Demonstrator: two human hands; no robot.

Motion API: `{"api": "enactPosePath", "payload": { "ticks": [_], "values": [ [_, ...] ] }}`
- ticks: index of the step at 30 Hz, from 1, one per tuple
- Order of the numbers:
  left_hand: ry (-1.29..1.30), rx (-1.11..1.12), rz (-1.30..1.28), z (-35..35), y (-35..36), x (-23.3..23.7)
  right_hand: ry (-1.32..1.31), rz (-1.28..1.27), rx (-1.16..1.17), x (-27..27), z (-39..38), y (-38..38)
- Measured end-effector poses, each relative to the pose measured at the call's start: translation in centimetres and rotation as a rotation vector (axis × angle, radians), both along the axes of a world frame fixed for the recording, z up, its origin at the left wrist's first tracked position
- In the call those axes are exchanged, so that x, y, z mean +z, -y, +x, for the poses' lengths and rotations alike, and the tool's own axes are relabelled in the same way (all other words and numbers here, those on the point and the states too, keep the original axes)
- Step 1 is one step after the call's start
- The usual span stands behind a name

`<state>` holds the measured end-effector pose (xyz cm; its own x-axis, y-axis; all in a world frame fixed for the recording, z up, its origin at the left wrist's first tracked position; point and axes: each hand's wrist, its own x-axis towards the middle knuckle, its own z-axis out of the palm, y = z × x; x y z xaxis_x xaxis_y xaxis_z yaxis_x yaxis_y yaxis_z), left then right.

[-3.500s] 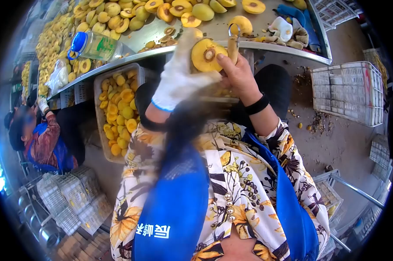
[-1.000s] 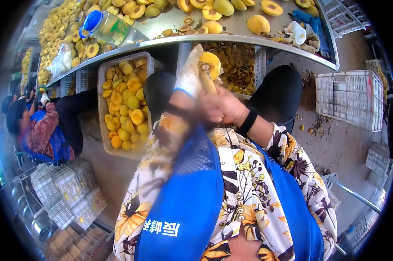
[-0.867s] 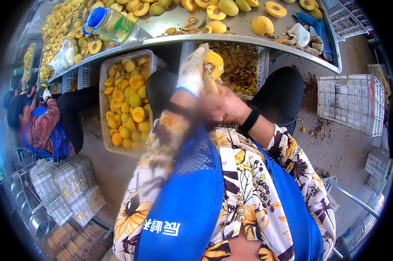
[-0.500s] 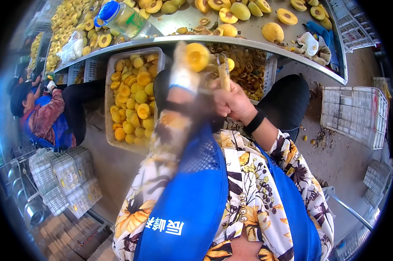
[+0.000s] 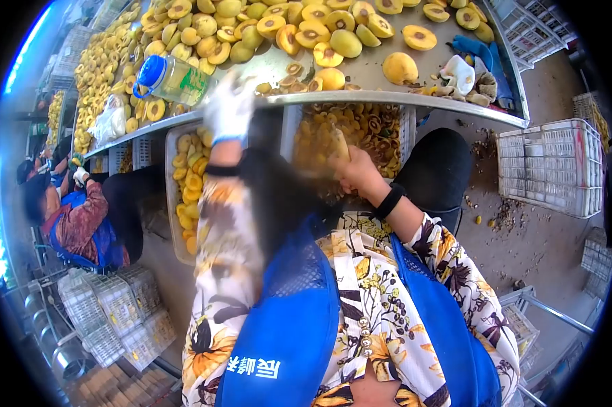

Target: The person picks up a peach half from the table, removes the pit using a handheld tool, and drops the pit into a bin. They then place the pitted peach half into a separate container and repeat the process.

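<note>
My left hand, in a white glove, is smeared by motion at the metal table's front edge, close to a clear bottle with a blue cap. Its fingers are too blurred to read. Bare but for a black wristband, my right hand grips a wooden-handled tool; the tool's upper end is blurred. Behind it stands a crate of brownish fruit pieces. Under my left arm, a plastic tub holds yellow peach halves. Many more peach halves lie on the table.
A white bag lies at the table's left part, cloths and a glove at its right. White crates stand right and lower left. Another person sits at the left. Scraps litter the floor.
My left hand has moved up and left from near the tool to the table edge; the peach half seen by it is out of sight. My right hand keeps the tool, slightly lower.
</note>
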<state>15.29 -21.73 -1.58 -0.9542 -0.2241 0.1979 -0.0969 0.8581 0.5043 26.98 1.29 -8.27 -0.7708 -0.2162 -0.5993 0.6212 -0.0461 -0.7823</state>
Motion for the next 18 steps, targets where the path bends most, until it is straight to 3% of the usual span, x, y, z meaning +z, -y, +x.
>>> {"api": "enactPosePath", "payload": {
  "ticks": [1,4,5,8,10,11,14,16,18],
  "values": [
    [-0.065,-0.093,-0.077,-2.8,-2.4,-0.4,-0.031,0.015,0.001,0.5,0.0,-0.2],
    [0.338,-0.329,-0.272,-9.9,-9.7,-1.5,-0.129,0.044,-0.045,0.8,0.5,-1.5],
    [0.366,-0.396,-0.275,-12.5,-11.2,-4.5,-0.177,0.059,-0.076,0.8,0.7,-1.8],
    [0.519,-0.311,-0.179,-12.9,-14.5,-2.3,-0.243,0.112,-0.149,1.5,0.5,-3.2],
    [0.446,-0.326,-0.144,-12.8,-13.8,-2.5,-0.315,0.188,-0.194,2.0,0.4,-3.8],
    [0.335,-0.355,-0.1,-12.2,-12.9,-2.8,-0.286,0.19,-0.249,2.3,0.1,-3.9],
    [0.098,-0.376,0.122,-6.8,-10.8,0.3,-0.593,0.482,-0.288,3.2,-1.9,-3.5],
    [0.128,-0.354,0.573,-3.3,-9.7,0.3,-0.628,0.469,-0.321,4.2,-3.5,-2.6],
    [0.082,-0.364,0.698,0.9,-9.2,1.6,-0.629,0.396,-0.3,2.3,-4.9,-1.7]
  ]
}}
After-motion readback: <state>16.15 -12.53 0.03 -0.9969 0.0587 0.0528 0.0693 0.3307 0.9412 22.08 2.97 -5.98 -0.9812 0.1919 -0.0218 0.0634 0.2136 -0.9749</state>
